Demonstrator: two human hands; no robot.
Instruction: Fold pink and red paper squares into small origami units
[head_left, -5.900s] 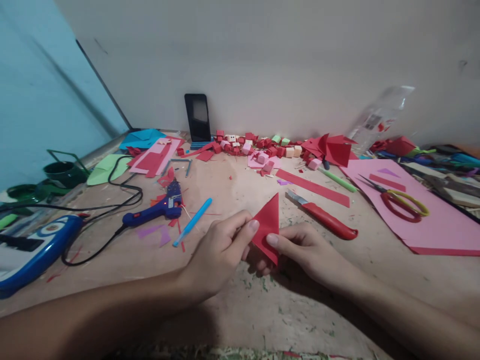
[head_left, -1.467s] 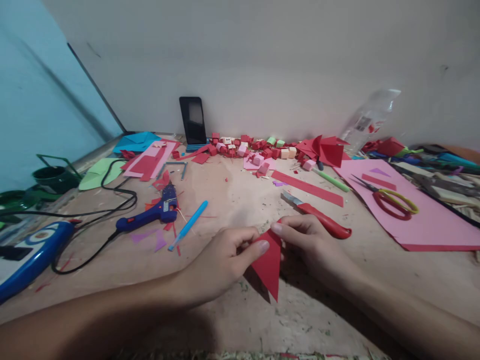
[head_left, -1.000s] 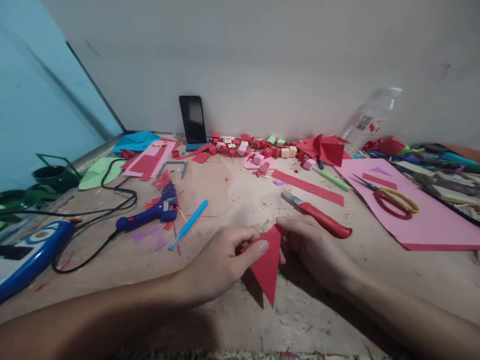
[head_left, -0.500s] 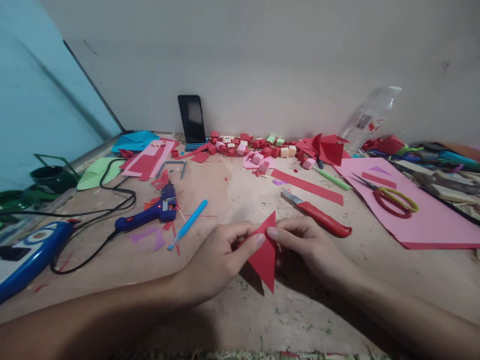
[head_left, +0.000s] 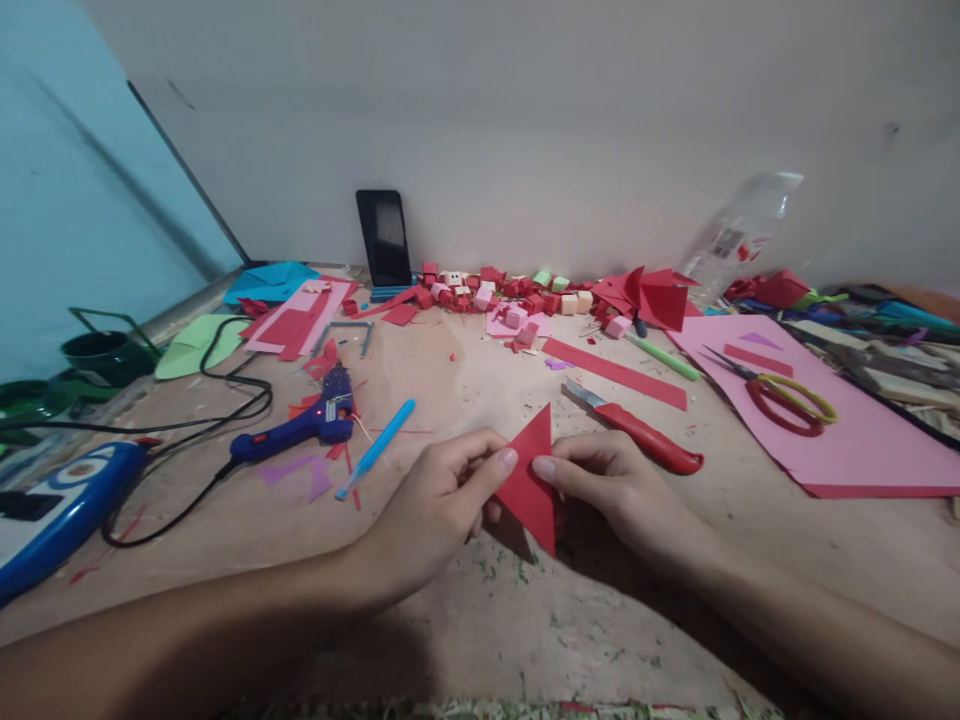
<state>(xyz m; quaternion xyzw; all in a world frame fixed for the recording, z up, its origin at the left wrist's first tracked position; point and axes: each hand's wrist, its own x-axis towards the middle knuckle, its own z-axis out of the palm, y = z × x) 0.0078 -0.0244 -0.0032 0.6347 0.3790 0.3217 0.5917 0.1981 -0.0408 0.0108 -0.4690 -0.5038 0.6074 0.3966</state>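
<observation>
A red folded piece of paper (head_left: 531, 482), roughly triangular with its points up and down, is held between both hands above the table. My left hand (head_left: 454, 490) pinches its left side, thumb on the front face and fingers behind. On the right edge, my right hand (head_left: 611, 475) grips it between thumb and curled fingers. The fingers behind the paper are partly hidden. Just beyond my right hand lies a red-handled utility knife (head_left: 645, 435). A light blue pen-like tool (head_left: 375, 450) rests to the left of my left hand.
A blue hot glue gun (head_left: 315, 420) with a black cord lies at the left. Scissors (head_left: 787, 400) rest on pink paper (head_left: 862, 450) at the right. Small paper cubes (head_left: 517, 315) line the back, near a leaning phone (head_left: 384, 240) and a plastic bottle (head_left: 739, 240).
The red paper has shifted slightly upward and turned a little, showing more of its face above the thumbs. My left hand has moved up and slightly left along it; my right hand stays nearly still.
</observation>
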